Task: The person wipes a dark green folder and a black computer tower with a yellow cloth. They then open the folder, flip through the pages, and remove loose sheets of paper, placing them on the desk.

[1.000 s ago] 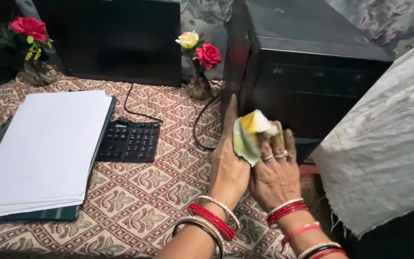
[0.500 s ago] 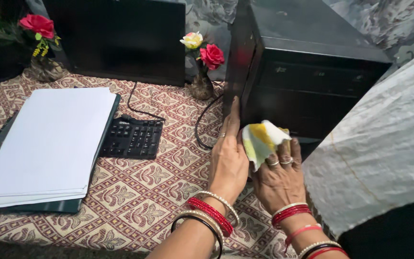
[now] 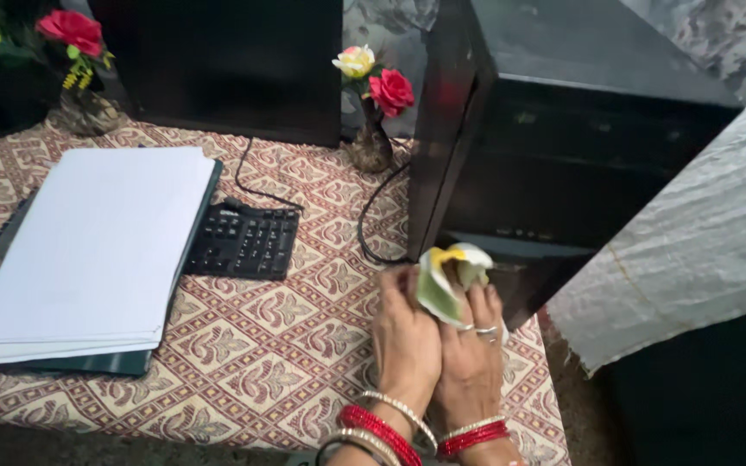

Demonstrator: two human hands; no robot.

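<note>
My right hand [image 3: 471, 354] grips a crumpled yellow, green and white cloth [image 3: 447, 278] against the lower front corner of a black computer tower [image 3: 554, 138]. My left hand [image 3: 404, 332] rests right beside it, fingers pressed at the tower's bottom left edge and touching the cloth. Both wrists wear red and white bangles. The hands lie on a patterned red and cream tablecloth [image 3: 287, 362].
A stack of white paper [image 3: 88, 250] on a dark folder covers most of a black keyboard [image 3: 250, 242]. A dark monitor [image 3: 226, 60] stands behind. Vases with flowers [image 3: 373, 95] [image 3: 71, 52] sit at the back. Black cables [image 3: 373, 224] run by the tower. A white woven sack [image 3: 692, 242] is at right.
Both hands have dropped from the tower's left front edge to its bottom corner, with the cloth now bunched between them. The camera view shifted slightly down.
</note>
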